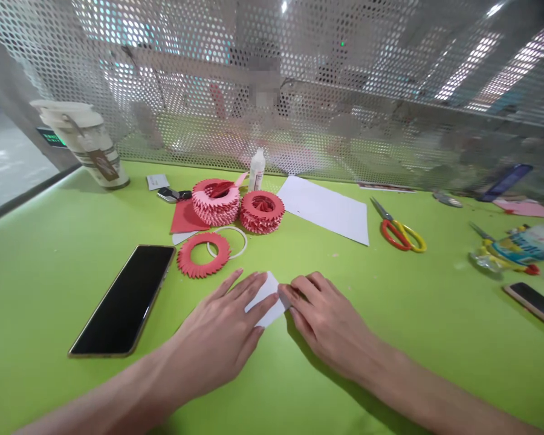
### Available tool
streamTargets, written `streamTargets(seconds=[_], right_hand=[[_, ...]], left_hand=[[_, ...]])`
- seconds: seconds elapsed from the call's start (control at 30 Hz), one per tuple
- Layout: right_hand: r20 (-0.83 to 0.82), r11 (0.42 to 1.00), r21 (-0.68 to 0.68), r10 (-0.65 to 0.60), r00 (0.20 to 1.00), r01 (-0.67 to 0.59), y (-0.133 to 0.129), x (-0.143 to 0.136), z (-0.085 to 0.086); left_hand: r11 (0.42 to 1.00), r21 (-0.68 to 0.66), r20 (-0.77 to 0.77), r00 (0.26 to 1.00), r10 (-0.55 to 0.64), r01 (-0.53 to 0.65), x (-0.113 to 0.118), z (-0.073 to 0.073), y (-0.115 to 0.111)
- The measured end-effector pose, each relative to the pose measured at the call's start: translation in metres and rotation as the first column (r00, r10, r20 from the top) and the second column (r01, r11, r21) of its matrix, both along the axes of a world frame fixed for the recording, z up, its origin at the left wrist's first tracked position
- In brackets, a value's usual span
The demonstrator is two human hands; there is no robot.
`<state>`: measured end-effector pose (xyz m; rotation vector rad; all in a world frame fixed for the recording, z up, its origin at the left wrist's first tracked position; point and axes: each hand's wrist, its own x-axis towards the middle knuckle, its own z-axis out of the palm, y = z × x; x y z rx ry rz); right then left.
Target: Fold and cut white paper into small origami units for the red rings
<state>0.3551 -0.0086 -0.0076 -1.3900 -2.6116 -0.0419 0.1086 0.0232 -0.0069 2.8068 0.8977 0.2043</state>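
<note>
A small piece of white paper (269, 309) lies on the green table (344, 386) between my hands. My left hand (229, 323) rests flat over its left part, fingers spread. With fingers pressed together, my right hand (321, 311) pinches the paper's right corner. Beyond my hands sit a flat red paper ring (191, 260), a white ring (243, 237), a pink and red stacked paper ring (214, 211) and a red stacked ring (262, 220).
A black phone (126, 302) lies to the left, a large cup (93, 145) behind it. Farther back stand a glue bottle (256, 172) and a white sheet (329, 208). Scissors (396, 232), a plastic package (521, 248) and another phone (537, 305) lie to the right. A perforated panel (317, 121) borders the back.
</note>
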Motion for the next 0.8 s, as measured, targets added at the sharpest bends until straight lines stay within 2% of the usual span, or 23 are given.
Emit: streamTargets(seconds=[0.27, 0.4, 0.53, 0.67, 0.8], right_hand=[[0.055, 0.999, 0.036, 0.015, 0.998, -0.017, -0.031, 0.011, 0.004], [0.024, 1.000, -0.004, 0.004, 1.000, -0.004, -0.038, 0.017, 0.004], [-0.041, 0.999, -0.031, -0.039, 0.998, 0.038, -0.027, 0.015, 0.004], [0.046, 0.998, -0.032, -0.061, 0.997, 0.062, -0.011, 0.007, 0.004], [0.118, 0.999, 0.002, -0.035, 0.992, 0.035, 0.000, 0.001, 0.003]], left_hand=[[0.999, 0.046, -0.004, 1.000, -0.005, 0.006, 0.000, -0.002, -0.001], [0.999, 0.050, -0.037, 0.999, -0.014, 0.016, -0.001, -0.002, -0.002], [0.999, 0.043, -0.044, 0.999, -0.023, 0.025, -0.002, -0.002, -0.002], [0.999, 0.018, -0.060, 0.998, -0.031, 0.032, -0.001, 0.000, -0.002], [0.999, -0.011, -0.051, 0.998, -0.035, 0.035, 0.000, 0.000, -0.001]])
